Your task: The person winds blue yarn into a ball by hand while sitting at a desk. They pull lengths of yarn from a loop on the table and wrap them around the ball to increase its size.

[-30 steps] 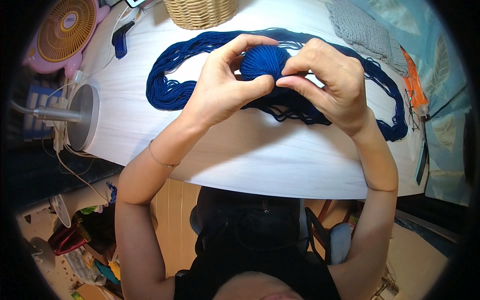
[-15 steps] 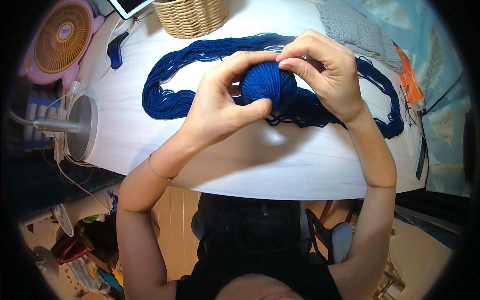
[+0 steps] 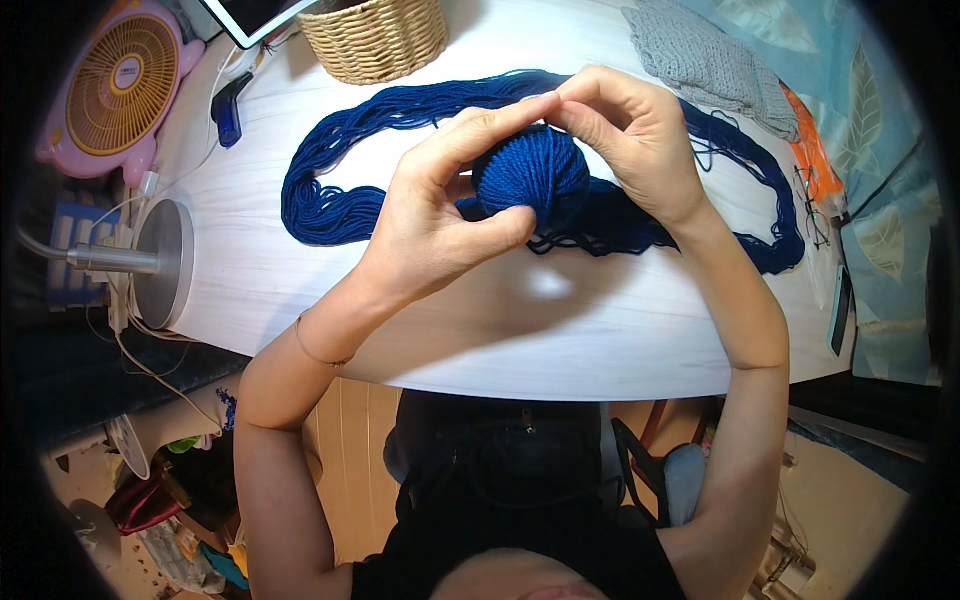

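Observation:
A ball of dark blue yarn [image 3: 530, 175] sits in my left hand [image 3: 425, 205], with the thumb across its near side and the index finger stretched over its top. My right hand [image 3: 640, 145] is closed in a pinch just above the ball, its fingertips meeting the tip of my left index finger. A short bit of blue strand shows between that pinch and the ball. Behind and below both hands, a long loop of loose blue yarn, a skein [image 3: 335, 215], lies spread on the white table [image 3: 480, 340]. Part of it is hidden by my hands.
A wicker basket [image 3: 375, 45] stands at the far side beside a tablet's corner [image 3: 250, 15]. At the left are a pink fan [image 3: 120, 85], a blue lighter-like tool [image 3: 230, 115] and a round lamp base [image 3: 168, 265]. Grey knitted fabric [image 3: 710, 70] lies far right, near an orange bag [image 3: 815, 150].
My left index finger has lifted off the ball and straightened toward the pinch. The right hand has shifted slightly left, and the wraps on the ball show at a different angle.

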Tool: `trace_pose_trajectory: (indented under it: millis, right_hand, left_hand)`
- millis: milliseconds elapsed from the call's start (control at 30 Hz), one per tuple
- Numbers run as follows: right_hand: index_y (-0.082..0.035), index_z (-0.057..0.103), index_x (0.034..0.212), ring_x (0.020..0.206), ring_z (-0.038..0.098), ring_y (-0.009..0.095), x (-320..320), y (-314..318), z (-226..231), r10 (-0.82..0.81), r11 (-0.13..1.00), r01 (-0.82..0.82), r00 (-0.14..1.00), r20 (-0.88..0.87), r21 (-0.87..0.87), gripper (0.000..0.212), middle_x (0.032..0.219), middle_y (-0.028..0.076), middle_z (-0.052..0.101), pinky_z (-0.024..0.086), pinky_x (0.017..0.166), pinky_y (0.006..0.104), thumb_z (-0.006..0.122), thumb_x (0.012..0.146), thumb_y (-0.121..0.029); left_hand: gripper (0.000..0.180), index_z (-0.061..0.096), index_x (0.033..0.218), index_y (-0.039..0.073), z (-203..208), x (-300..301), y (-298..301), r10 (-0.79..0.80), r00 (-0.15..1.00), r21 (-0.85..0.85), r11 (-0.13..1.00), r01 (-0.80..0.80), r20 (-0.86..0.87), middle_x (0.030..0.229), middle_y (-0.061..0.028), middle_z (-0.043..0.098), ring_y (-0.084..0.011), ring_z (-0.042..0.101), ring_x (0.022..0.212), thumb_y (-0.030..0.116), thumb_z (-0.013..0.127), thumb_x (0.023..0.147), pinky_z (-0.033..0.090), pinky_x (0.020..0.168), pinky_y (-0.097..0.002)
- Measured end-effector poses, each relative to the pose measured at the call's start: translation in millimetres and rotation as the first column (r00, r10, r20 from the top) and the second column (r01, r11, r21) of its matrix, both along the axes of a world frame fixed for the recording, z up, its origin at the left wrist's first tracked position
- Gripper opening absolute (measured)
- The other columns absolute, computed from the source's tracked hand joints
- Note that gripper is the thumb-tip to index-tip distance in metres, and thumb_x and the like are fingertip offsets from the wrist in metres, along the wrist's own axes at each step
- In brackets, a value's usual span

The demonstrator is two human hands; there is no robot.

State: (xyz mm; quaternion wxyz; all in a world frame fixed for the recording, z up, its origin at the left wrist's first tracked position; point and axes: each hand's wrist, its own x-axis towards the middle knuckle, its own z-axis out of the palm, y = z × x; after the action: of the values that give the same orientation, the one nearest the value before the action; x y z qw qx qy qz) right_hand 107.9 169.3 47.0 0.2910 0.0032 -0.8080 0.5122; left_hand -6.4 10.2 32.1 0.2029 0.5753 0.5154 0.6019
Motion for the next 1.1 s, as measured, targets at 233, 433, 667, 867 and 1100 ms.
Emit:
trace_pose_trajectory:
  millis: [233,433,667,867,1100]
  right_hand:
    - [0.000,0.064,0.084,0.069,0.058,0.006,4.0,-1.9,6.8,-0.068,0.980,0.095,0.986,-0.150,0.178,0.011,0.074,0.002,0.063,0.047,0.062,0.0179,0.066,0.083,-0.011]
    - [0.000,0.064,0.085,0.067,0.057,0.007,-1.5,-0.6,-4.5,-0.047,0.994,0.053,0.997,-0.063,0.099,0.011,0.075,0.003,0.064,0.047,0.061,0.0190,0.065,0.083,-0.011]
    - [0.001,0.062,0.084,0.063,0.051,0.005,-8.1,1.6,-19.0,-0.012,0.997,0.018,0.997,-0.075,0.070,0.013,0.069,0.000,0.059,0.043,0.058,0.0207,0.060,0.087,-0.012]
    - [0.001,0.061,0.083,0.059,0.045,0.003,-9.2,2.7,-32.8,-0.052,0.998,0.050,0.997,0.049,0.027,0.017,0.062,-0.001,0.053,0.038,0.053,0.0209,0.058,0.090,-0.015]
    - [0.000,0.060,0.085,0.056,0.050,0.007,-12.7,-7.3,-41.6,-0.065,0.994,0.066,0.998,-0.020,0.091,0.009,0.062,0.004,0.057,0.040,0.051,0.0243,0.054,0.089,-0.006]
  left_hand:
    - [0.066,0.051,0.129,0.009,-0.3,2.0,1.0,0.012,1.000,0.022,1.000,-0.012,0.004,0.096,0.0001,0.054,-0.0045,0.044,0.072,-0.002,0.060,0.065,0.037,0.056,-0.0168]
    - [0.068,0.050,0.130,0.011,-1.6,0.8,-0.1,-0.009,1.000,0.005,1.000,0.009,0.013,0.097,-0.0001,0.055,-0.0043,0.044,0.071,-0.002,0.059,0.064,0.036,0.054,-0.0165]
    - [0.064,0.053,0.127,0.010,-2.4,-5.1,0.5,-0.039,0.995,0.023,0.999,0.042,-0.090,0.097,-0.0006,0.055,-0.0062,0.046,0.078,-0.002,0.059,0.065,0.038,0.058,-0.0175]
    - [0.047,0.054,0.116,0.003,-2.3,-3.6,1.6,0.045,0.998,0.053,0.997,-0.047,0.037,0.105,-0.0052,0.053,-0.0149,0.053,0.101,0.000,0.061,0.069,0.048,0.085,-0.0273]
    - [0.046,0.051,0.116,0.001,-0.9,-0.5,-0.3,0.053,0.990,0.006,0.999,-0.054,0.134,0.108,-0.0076,0.054,-0.0159,0.055,0.101,0.002,0.061,0.071,0.049,0.087,-0.0288]
